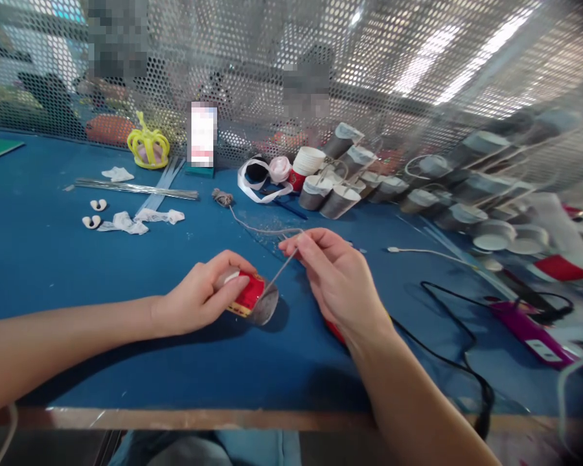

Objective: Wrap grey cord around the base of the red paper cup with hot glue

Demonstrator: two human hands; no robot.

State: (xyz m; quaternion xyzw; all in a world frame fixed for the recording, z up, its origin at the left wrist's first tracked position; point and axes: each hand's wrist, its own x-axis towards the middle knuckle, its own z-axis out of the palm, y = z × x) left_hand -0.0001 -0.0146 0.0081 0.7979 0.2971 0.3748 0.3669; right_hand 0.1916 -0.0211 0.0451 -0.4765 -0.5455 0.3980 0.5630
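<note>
Lying on its side above the blue table, a small cup [250, 291] with a red and yellow band and grey covering is gripped by my left hand [208, 291]. My right hand [337, 275] pinches a thin grey yarn [282, 266] between thumb and fingers. The yarn slants down from the pinch to the cup's grey end. Past my right hand it runs back across the table to a small yarn bundle [222, 197]. A red object [335, 331] shows partly beneath my right hand; the hand hides the rest of it.
Grey-wrapped cups [340, 202] and white cups [311, 160] stand at the back. A lit phone [203, 136], yellow basket-like piece [148, 149] and wire rods [136, 188] lie left. Rightward are a purple power strip [532, 333] and black cable [459, 323]. A perforated metal screen [252, 77] rises behind.
</note>
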